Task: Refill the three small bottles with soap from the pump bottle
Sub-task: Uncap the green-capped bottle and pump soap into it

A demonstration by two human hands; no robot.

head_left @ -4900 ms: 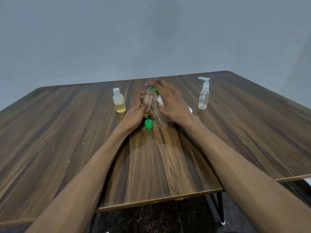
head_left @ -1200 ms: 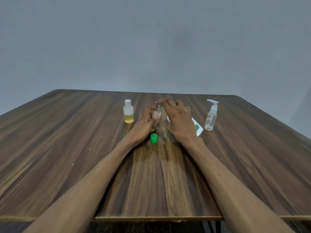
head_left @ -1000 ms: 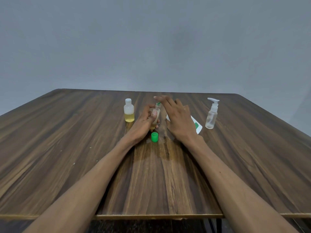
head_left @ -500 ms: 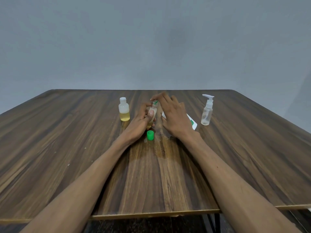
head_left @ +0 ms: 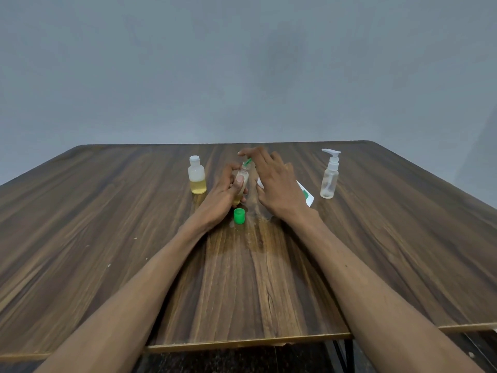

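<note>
My left hand [head_left: 224,193] grips a small clear bottle [head_left: 242,176] upright near the middle of the table; it holds a little yellowish liquid. My right hand [head_left: 274,184] lies with straight fingers over the top of the white pump bottle [head_left: 306,194], which it mostly hides. The pump's green nozzle [head_left: 247,161] points down at the small bottle's open mouth. A green cap [head_left: 239,216] stands on the table just in front of my left hand. A white-capped small bottle [head_left: 197,175], part full of yellow soap, stands to the left. A clear small bottle with a white pump [head_left: 330,175] stands to the right.
The dark wooden table [head_left: 134,238] reaches to a plain grey wall. Its front edge [head_left: 242,343] lies under my forearms. A wet-looking patch [head_left: 258,238] shows on the wood in front of the green cap.
Both hands stay at the small bottle and the pump. My right fingers have shifted slightly on the pump top, and the view has tilted a little.
</note>
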